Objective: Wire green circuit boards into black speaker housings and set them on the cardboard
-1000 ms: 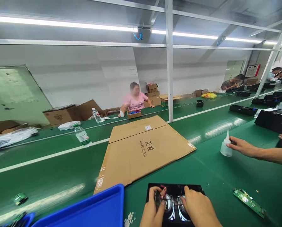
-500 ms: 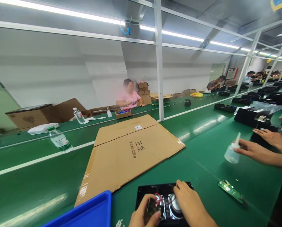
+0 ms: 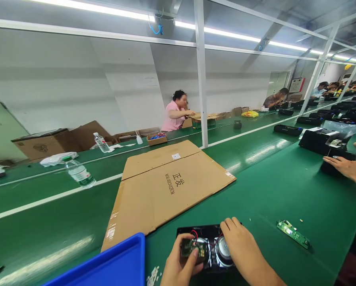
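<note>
Left hand (image 3: 178, 266) had lifted the small green board (image 3: 191, 248) into a pinching grip over the speaker housing (image 3: 209, 248); right hand (image 3: 243, 250) stayed flat, grasping nothing

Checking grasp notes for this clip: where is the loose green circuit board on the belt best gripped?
Pinch the green circuit board across its long edges near the middle, coming from above. It lies flat on the green belt, narrow and alone, with components on its face, so the edges give the cleaner grip.

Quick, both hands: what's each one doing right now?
Left hand: closed on small circuit board.
Right hand: resting open on black speaker housing, gripping nothing.
</note>
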A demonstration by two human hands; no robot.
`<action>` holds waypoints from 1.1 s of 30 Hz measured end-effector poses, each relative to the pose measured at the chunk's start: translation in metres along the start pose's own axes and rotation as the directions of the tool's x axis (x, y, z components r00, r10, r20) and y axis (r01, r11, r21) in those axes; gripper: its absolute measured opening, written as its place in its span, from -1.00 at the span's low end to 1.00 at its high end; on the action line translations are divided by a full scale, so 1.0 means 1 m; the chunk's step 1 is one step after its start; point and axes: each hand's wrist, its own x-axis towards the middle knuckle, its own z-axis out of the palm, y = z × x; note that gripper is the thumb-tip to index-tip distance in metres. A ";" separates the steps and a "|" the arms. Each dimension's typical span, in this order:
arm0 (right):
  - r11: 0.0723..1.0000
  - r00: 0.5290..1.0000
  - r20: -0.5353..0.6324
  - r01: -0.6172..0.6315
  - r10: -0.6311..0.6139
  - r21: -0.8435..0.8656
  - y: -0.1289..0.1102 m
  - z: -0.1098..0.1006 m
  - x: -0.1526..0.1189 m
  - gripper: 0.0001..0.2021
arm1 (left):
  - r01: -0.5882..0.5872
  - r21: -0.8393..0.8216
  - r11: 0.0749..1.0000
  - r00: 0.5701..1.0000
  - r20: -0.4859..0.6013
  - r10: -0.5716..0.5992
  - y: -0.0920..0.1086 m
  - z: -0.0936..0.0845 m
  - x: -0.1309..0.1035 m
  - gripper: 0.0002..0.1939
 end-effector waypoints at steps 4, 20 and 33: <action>0.873 0.972 -0.222 0.175 -0.079 0.455 -0.004 0.003 -0.002 -0.76 | -0.053 -0.039 0.998 0.997 -0.057 0.051 -0.003 -0.001 0.000 -0.56; 0.359 0.990 0.122 -0.090 -0.068 0.929 -0.018 -0.008 -0.003 -0.79 | -0.036 -0.003 0.999 0.994 -0.105 0.035 -0.006 0.000 -0.002 -0.47; 0.783 0.838 -0.455 0.489 -0.300 0.385 -0.030 0.017 -0.010 -0.76 | -0.181 0.449 0.875 0.973 -0.045 0.225 -0.025 -0.001 -0.003 -0.74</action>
